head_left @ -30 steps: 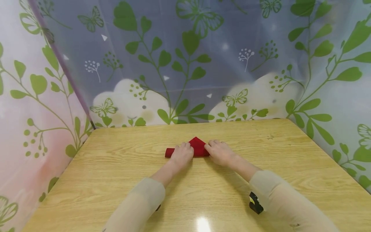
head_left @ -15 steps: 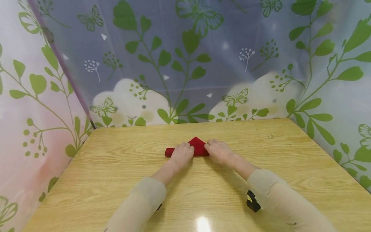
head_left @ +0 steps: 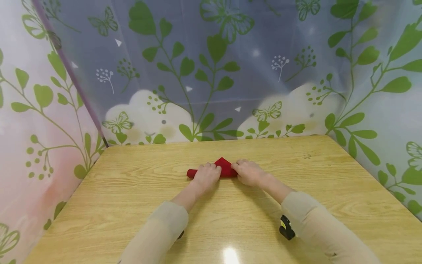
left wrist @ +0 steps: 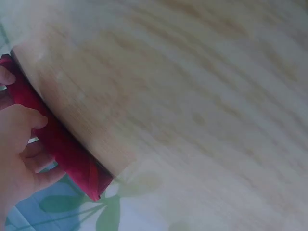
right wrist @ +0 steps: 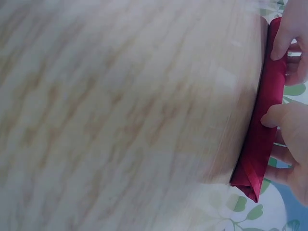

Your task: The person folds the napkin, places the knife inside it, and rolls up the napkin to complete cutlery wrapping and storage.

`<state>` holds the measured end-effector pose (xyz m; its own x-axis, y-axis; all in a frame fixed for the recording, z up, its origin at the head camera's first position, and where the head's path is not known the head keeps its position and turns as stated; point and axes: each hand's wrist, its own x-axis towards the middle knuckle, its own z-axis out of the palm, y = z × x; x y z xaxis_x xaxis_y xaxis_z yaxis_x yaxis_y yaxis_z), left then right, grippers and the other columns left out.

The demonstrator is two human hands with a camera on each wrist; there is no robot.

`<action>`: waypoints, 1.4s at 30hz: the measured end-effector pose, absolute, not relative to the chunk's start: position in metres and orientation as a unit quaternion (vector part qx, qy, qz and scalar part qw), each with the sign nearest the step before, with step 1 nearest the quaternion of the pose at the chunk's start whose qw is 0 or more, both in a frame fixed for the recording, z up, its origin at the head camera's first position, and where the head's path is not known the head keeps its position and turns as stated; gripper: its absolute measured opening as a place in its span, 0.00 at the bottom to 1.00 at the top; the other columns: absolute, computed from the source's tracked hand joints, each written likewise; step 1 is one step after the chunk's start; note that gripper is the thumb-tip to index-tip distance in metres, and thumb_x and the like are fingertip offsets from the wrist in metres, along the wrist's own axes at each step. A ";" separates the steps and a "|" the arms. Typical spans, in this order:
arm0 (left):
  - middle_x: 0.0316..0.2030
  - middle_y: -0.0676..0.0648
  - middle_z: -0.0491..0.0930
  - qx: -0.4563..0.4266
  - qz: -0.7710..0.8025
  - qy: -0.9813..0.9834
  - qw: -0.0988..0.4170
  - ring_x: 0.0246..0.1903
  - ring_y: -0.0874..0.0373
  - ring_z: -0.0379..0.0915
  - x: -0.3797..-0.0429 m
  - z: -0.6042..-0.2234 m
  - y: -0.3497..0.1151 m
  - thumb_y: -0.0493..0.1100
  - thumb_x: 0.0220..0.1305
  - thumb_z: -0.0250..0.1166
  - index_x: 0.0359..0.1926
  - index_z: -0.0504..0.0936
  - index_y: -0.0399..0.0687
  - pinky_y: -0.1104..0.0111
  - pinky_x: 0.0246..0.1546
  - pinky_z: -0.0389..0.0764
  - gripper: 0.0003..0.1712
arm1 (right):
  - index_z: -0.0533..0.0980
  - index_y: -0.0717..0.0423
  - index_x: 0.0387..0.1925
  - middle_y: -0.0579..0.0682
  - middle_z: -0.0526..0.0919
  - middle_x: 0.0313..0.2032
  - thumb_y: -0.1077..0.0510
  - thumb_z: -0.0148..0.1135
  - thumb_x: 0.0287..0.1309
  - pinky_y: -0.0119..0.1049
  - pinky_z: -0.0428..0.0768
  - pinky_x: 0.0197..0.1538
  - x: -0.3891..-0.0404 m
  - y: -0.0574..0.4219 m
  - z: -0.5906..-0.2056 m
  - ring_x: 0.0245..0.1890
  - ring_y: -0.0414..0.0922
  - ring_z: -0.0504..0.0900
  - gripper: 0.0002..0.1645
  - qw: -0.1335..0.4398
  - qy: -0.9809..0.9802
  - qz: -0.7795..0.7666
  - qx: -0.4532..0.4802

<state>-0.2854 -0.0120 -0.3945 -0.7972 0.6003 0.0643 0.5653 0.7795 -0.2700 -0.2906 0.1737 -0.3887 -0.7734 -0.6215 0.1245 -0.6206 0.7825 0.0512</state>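
Observation:
A red cloth lies rolled into a long tube on the wooden table, with a pointed corner still flat on its far side. My left hand grips the roll left of the point, and the tube's left end sticks out past it. At the right part of the roll is my right hand, holding it the same way. In the left wrist view, the left thumb presses the near face of the red roll while fingers reach behind it. The right wrist view shows the right thumb likewise on the roll, its end layers folded.
The wood-grain table runs back to a printed curtain with leaves and butterflies, which also hangs at both sides. A small black device sits under the right sleeve, and a light glare marks the near tabletop.
The cloth's pointed corner has drawn in slightly toward the roll, and the roll's near edge has shifted a little farther away. Both hands keep their hold, with almost no other movement.

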 end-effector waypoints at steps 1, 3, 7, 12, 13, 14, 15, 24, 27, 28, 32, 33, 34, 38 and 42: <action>0.39 0.44 0.76 -0.310 0.117 -0.941 0.070 0.42 0.51 0.72 -0.285 -0.395 -0.012 0.41 0.63 0.57 0.43 0.73 0.43 0.59 0.41 0.75 0.10 | 0.74 0.62 0.40 0.55 0.77 0.33 0.68 0.59 0.49 0.43 0.77 0.39 -0.290 0.174 -0.388 0.35 0.52 0.78 0.13 0.062 -0.941 0.001 0.331; 0.39 0.44 0.76 -0.311 0.115 -0.941 0.062 0.42 0.51 0.72 -0.285 -0.394 -0.013 0.42 0.63 0.57 0.44 0.73 0.43 0.59 0.41 0.75 0.10 | 0.74 0.62 0.41 0.55 0.78 0.34 0.68 0.59 0.49 0.43 0.77 0.40 -0.290 0.175 -0.387 0.36 0.52 0.78 0.14 0.055 -0.940 0.010 0.337; 0.42 0.44 0.76 -0.317 0.118 -0.940 0.042 0.44 0.51 0.72 -0.287 -0.391 -0.015 0.42 0.63 0.57 0.47 0.73 0.44 0.59 0.43 0.75 0.12 | 0.74 0.61 0.43 0.55 0.78 0.37 0.67 0.59 0.50 0.43 0.77 0.42 -0.292 0.179 -0.386 0.38 0.51 0.79 0.15 0.040 -0.934 0.025 0.355; 0.43 0.44 0.77 -0.323 0.115 -0.939 0.026 0.45 0.51 0.72 -0.286 -0.388 -0.017 0.43 0.62 0.57 0.47 0.74 0.45 0.59 0.45 0.74 0.13 | 0.74 0.61 0.44 0.56 0.79 0.38 0.66 0.59 0.51 0.44 0.76 0.43 -0.292 0.182 -0.384 0.38 0.51 0.79 0.15 0.033 -0.925 0.032 0.377; 0.43 0.45 0.77 -0.323 0.112 -0.939 0.024 0.45 0.51 0.72 -0.286 -0.388 -0.017 0.43 0.61 0.58 0.46 0.74 0.45 0.59 0.45 0.74 0.13 | 0.74 0.61 0.44 0.56 0.79 0.38 0.66 0.59 0.52 0.44 0.76 0.43 -0.292 0.183 -0.384 0.38 0.51 0.79 0.15 0.034 -0.924 0.033 0.380; 0.43 0.45 0.77 -0.323 0.110 -0.940 0.021 0.45 0.51 0.72 -0.286 -0.388 -0.017 0.43 0.61 0.58 0.46 0.74 0.46 0.59 0.45 0.74 0.13 | 0.74 0.61 0.44 0.56 0.79 0.38 0.66 0.59 0.52 0.44 0.76 0.43 -0.291 0.183 -0.383 0.38 0.51 0.79 0.15 0.034 -0.923 0.033 0.382; 0.43 0.45 0.77 -0.323 0.108 -0.940 0.021 0.45 0.51 0.71 -0.287 -0.388 -0.018 0.43 0.61 0.58 0.46 0.74 0.46 0.59 0.46 0.74 0.13 | 0.74 0.61 0.44 0.56 0.79 0.38 0.66 0.59 0.52 0.44 0.76 0.43 -0.291 0.183 -0.383 0.39 0.51 0.79 0.15 0.035 -0.922 0.033 0.384; 0.45 0.46 0.75 -0.317 0.132 -0.937 0.059 0.46 0.52 0.70 -0.285 -0.393 -0.016 0.46 0.61 0.58 0.47 0.74 0.46 0.58 0.44 0.72 0.15 | 0.73 0.61 0.45 0.56 0.79 0.39 0.67 0.58 0.55 0.44 0.76 0.45 -0.291 0.182 -0.383 0.39 0.52 0.79 0.14 0.023 -0.924 0.037 0.380; 0.45 0.45 0.74 -0.322 0.135 -0.934 0.073 0.45 0.52 0.70 -0.283 -0.393 -0.015 0.47 0.61 0.58 0.47 0.73 0.46 0.58 0.43 0.73 0.15 | 0.73 0.62 0.45 0.56 0.79 0.38 0.67 0.57 0.55 0.45 0.76 0.44 -0.292 0.184 -0.384 0.39 0.52 0.79 0.14 0.020 -0.921 0.048 0.385; 0.45 0.46 0.75 -0.323 0.136 -0.934 0.073 0.45 0.52 0.70 -0.283 -0.393 -0.015 0.47 0.62 0.58 0.48 0.73 0.46 0.58 0.43 0.73 0.15 | 0.73 0.62 0.45 0.57 0.78 0.38 0.67 0.57 0.55 0.45 0.76 0.44 -0.292 0.184 -0.384 0.39 0.52 0.79 0.14 0.020 -0.920 0.050 0.387; 0.44 0.45 0.76 -0.328 0.125 -0.934 0.063 0.44 0.51 0.72 -0.283 -0.392 -0.015 0.46 0.62 0.57 0.47 0.74 0.47 0.57 0.43 0.74 0.14 | 0.72 0.60 0.46 0.56 0.78 0.38 0.66 0.55 0.56 0.44 0.76 0.44 -0.297 0.190 -0.392 0.38 0.51 0.79 0.14 0.026 -0.915 0.059 0.399; 0.43 0.45 0.76 -0.327 0.119 -0.936 0.057 0.44 0.51 0.72 -0.284 -0.391 -0.014 0.46 0.61 0.58 0.47 0.74 0.47 0.57 0.43 0.74 0.14 | 0.72 0.60 0.46 0.56 0.78 0.38 0.66 0.55 0.56 0.44 0.76 0.43 -0.297 0.190 -0.392 0.38 0.51 0.79 0.14 0.027 -0.916 0.061 0.396; 0.43 0.45 0.76 -0.325 0.112 -0.938 0.050 0.44 0.51 0.72 -0.284 -0.389 -0.014 0.45 0.61 0.58 0.46 0.74 0.47 0.57 0.43 0.73 0.14 | 0.71 0.60 0.46 0.55 0.78 0.38 0.66 0.55 0.56 0.44 0.76 0.43 -0.297 0.190 -0.392 0.39 0.51 0.79 0.14 0.029 -0.917 0.062 0.393; 0.41 0.45 0.77 -0.313 0.090 -0.945 0.030 0.44 0.50 0.73 -0.288 -0.384 -0.013 0.42 0.58 0.60 0.45 0.76 0.48 0.56 0.44 0.73 0.13 | 0.71 0.61 0.45 0.55 0.77 0.38 0.66 0.56 0.54 0.44 0.76 0.42 -0.290 0.187 -0.388 0.39 0.51 0.79 0.14 0.044 -0.924 0.058 0.375; 0.42 0.44 0.77 -0.307 0.089 -0.947 0.021 0.45 0.50 0.73 -0.290 -0.383 -0.012 0.41 0.59 0.60 0.45 0.77 0.47 0.56 0.44 0.74 0.12 | 0.72 0.58 0.44 0.52 0.76 0.39 0.63 0.61 0.52 0.43 0.76 0.43 -0.287 0.187 -0.389 0.40 0.49 0.78 0.16 0.074 -0.926 0.036 0.368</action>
<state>-0.2895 -0.0119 -0.3829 -0.8103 0.5859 -0.0148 0.5784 0.7953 -0.1813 -0.2870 0.1870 -0.3890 -0.7185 -0.6758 0.1648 -0.6866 0.7269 -0.0128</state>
